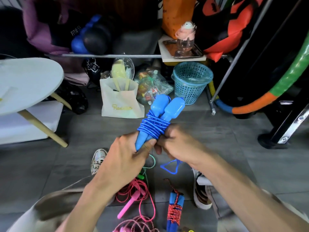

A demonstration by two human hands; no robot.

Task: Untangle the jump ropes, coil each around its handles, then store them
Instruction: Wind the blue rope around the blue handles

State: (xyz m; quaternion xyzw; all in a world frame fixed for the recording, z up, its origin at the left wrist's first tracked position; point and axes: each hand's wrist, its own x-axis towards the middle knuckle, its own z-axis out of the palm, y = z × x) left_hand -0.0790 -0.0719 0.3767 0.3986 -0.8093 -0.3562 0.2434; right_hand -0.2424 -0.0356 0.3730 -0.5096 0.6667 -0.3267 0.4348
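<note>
Left hand [128, 154]: the bottom ends of the two blue handles [167, 106] are gripped tight, side by side.
Right hand [175, 144]: the blue rope [153, 125] is pinched at the wound part; the fingers are blurred.
Blue rope: it is wrapped many times around both handles, held up over the gray floor [225, 131].
Loose end: a blue loop [170, 166] is seen under the right hand.
Floor: a pink rope [133, 196] and a red-wrapped rope [174, 210] are lying below.
Behind: a blue basket [190, 82] and a white bag [120, 99] are standing.

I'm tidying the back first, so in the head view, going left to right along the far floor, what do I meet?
White round table → cream paper bag → clear plastic bag of packets → blue mesh basket → green and orange hoop.
</note>
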